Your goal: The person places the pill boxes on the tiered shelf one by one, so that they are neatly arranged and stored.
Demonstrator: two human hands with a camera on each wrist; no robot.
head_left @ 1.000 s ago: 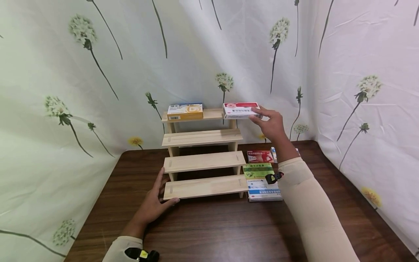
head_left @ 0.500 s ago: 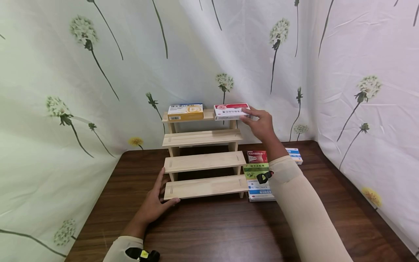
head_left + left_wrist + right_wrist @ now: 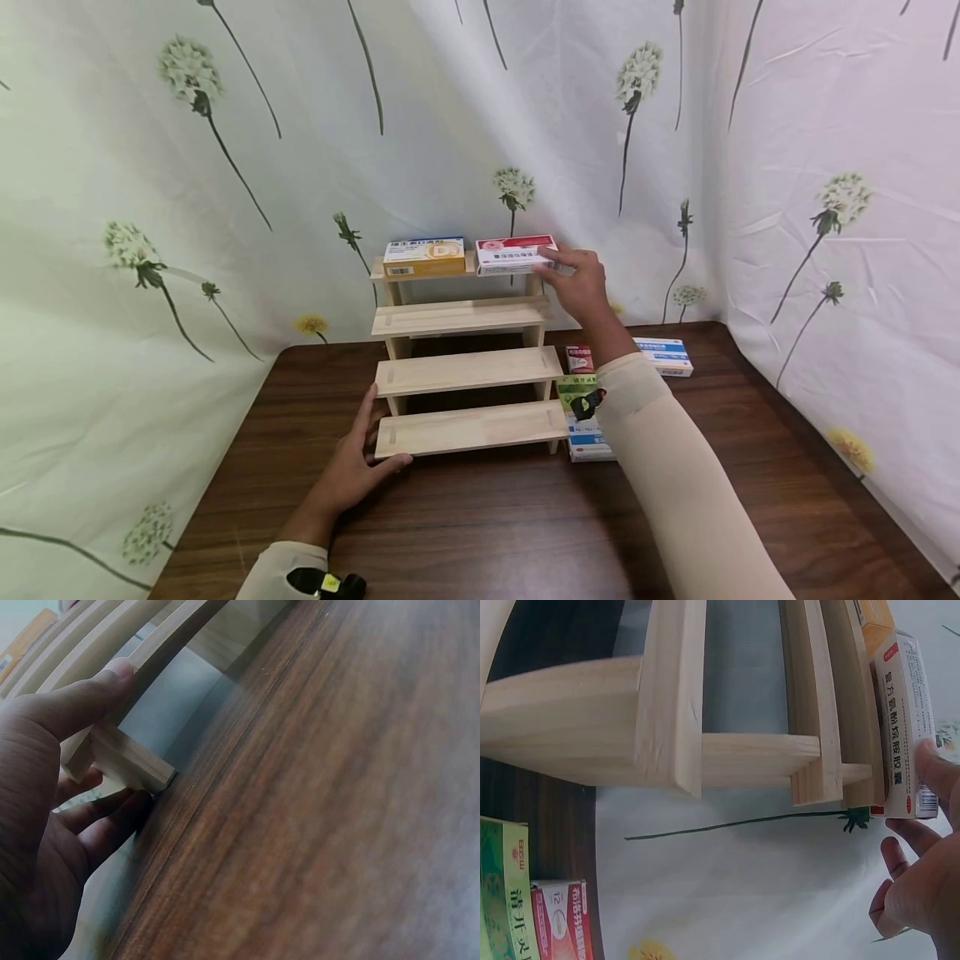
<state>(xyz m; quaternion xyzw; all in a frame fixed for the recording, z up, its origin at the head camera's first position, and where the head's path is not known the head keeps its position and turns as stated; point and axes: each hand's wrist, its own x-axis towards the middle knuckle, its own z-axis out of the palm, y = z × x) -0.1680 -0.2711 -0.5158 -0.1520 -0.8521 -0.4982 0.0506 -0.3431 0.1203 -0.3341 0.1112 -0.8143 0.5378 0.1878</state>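
Observation:
A four-step wooden shelf stands on the table. My left hand grips the left end of its lowest step, thumb on the front edge; in the left wrist view the fingers lie round the end by the leg. On the top step, my right hand pinches the right end of a red-and-white medicine box, thumb in front. In the right wrist view the box lies along that step. To its left sits a yellow-and-white vitamin D box, with a narrow gap between them in the head view.
Right of the shelf lie a red box, a green box and a blue-and-white box, partly hidden by my right arm. Another blue-and-white box lies farther back. A floral curtain hangs behind the table.
My right hand has moved left with the red-and-white medicine box along the top step, nearer the yellow box. The left hand has stayed in place.

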